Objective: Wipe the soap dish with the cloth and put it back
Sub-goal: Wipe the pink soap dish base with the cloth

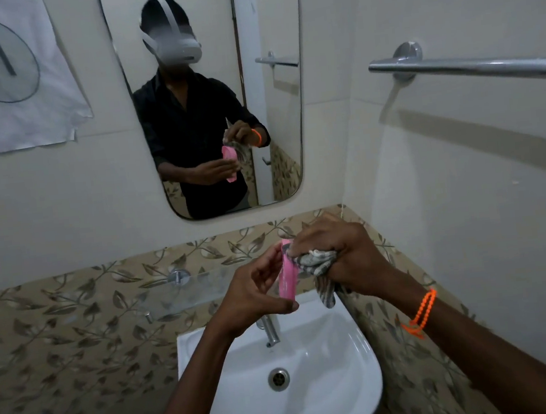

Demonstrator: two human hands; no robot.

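Bathroom corner, white sink (361, 341) as landmark; pink soap dish (288, 277) held on edge above sink by left hand (256, 292), fingers clasped round it; cloth (317, 264) bunched in clenched right hand (339, 253), pressed against dish; wiping judged midway; putting back not yet done.

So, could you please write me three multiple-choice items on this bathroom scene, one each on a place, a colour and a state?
1. Where is the soap dish?
A. held above the sink
B. lying in the basin
C. on the towel bar

2. What colour is the soap dish?
A. blue
B. pink
C. white

3. What is the right hand doing?
A. hanging empty
B. turning the tap
C. pressing a bunched cloth to the dish

Answers: 1 A, the left hand grips it over the basin; 2 B, its edge is plainly pink; 3 C, the cloth is wadded against the dish.
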